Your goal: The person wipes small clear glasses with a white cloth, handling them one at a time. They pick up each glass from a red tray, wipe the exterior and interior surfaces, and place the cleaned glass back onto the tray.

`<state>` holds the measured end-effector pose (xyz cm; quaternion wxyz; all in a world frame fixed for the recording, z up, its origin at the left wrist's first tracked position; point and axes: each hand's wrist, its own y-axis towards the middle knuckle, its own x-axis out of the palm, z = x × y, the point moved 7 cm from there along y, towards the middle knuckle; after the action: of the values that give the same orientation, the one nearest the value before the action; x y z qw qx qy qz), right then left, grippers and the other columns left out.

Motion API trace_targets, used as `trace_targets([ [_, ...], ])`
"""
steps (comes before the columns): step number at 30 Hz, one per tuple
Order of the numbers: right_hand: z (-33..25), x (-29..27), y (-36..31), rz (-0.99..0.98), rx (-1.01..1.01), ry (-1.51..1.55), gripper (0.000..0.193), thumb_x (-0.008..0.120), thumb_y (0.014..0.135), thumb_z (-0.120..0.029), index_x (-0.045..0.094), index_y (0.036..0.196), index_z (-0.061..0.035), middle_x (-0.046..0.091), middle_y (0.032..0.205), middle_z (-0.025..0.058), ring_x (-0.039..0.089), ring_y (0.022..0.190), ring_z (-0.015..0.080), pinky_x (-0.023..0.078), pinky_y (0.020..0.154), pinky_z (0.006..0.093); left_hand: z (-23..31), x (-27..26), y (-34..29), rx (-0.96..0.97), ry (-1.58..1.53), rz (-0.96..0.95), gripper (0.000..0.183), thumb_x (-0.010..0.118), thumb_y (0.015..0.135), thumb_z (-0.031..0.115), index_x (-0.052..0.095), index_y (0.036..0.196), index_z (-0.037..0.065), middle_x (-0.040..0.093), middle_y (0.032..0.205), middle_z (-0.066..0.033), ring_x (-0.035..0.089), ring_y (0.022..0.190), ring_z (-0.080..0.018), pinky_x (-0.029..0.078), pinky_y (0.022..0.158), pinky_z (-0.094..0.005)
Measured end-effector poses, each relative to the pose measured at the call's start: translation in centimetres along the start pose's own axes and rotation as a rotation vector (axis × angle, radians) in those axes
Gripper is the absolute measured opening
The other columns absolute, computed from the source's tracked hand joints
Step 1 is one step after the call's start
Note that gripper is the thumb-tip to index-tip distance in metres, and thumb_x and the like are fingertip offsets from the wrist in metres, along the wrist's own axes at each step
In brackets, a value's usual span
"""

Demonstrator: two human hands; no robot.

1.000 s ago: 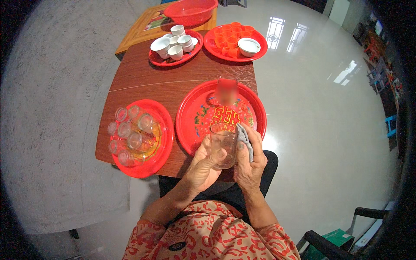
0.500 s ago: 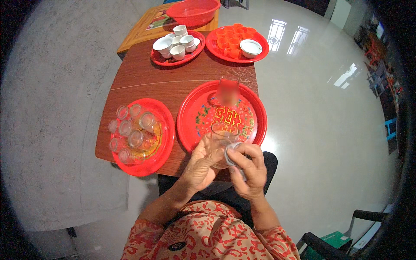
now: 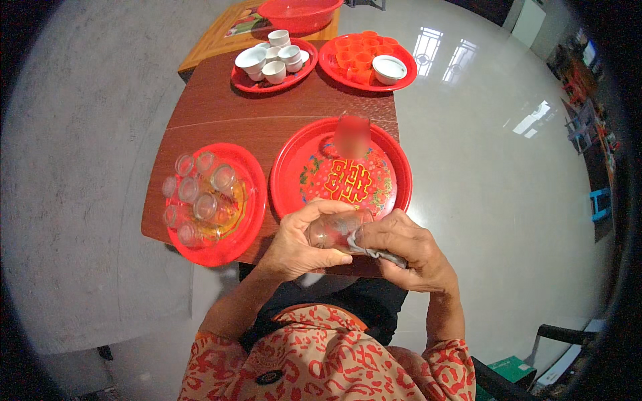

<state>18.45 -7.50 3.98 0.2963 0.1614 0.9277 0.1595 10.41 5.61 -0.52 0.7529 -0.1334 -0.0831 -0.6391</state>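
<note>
A clear drinking glass [image 3: 329, 229] lies tipped sideways in my left hand [image 3: 294, 242], whose fingers and thumb wrap its base end. My right hand [image 3: 411, 250] grips a pale cloth [image 3: 376, 253] and presses it at the glass's mouth; part of the cloth is hidden by my fingers. Both hands are over the near rim of a large red tray [image 3: 284, 184] with yellow and floral decoration. Toward that tray's far side stands another clear glass [image 3: 352, 137], blurred in the picture.
At the left, a red tray [image 3: 251, 244] carries several clear glasses [image 3: 205, 206]. Farther back, one red tray [image 3: 294, 85] bears white cups [image 3: 273, 71]; another [image 3: 328, 67] holds orange cups [image 3: 362, 60] and a white bowl [image 3: 389, 69]. Behind sits a red basin [image 3: 301, 17].
The glass has turned from roughly upright to lying sideways, its mouth toward the right. My right hand has shifted right with the cloth. The view has moved slightly.
</note>
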Motion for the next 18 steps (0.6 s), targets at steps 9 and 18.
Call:
trace_targets([
  [9, -1.6, -0.3, 0.1, 0.066, -0.157, -0.190, 0.036, 0.064, 0.069, -0.003, 0.067, 0.105, -0.0055, 0.061, 0.107, 0.0106, 0.055, 0.092, 0.0273, 0.043, 0.086, 0.0392, 0.1, -0.2, 0.0, -0.097, -0.016, -0.062, 0.068, 0.077, 0.063, -0.008, 0.050, 0.125, 0.000, 0.060, 0.118, -0.0105, 0.058, 0.110, -0.0193, 0.048, 0.096, -0.0347],
  [18, 0.8, 0.4, 0.0, 0.100, -0.020, -0.214, 0.050, 0.058, 0.066, 0.002, 0.061, 0.115, -0.0053, 0.045, 0.109, 0.0154, 0.049, 0.101, 0.0315, 0.043, 0.088, 0.0408, -0.2, -0.2, -0.1, -0.152, -0.017, -0.051, 0.066, 0.078, 0.065, -0.006, 0.050, 0.125, 0.000, 0.060, 0.117, -0.0103, 0.059, 0.108, -0.0184, 0.050, 0.092, -0.0334],
])
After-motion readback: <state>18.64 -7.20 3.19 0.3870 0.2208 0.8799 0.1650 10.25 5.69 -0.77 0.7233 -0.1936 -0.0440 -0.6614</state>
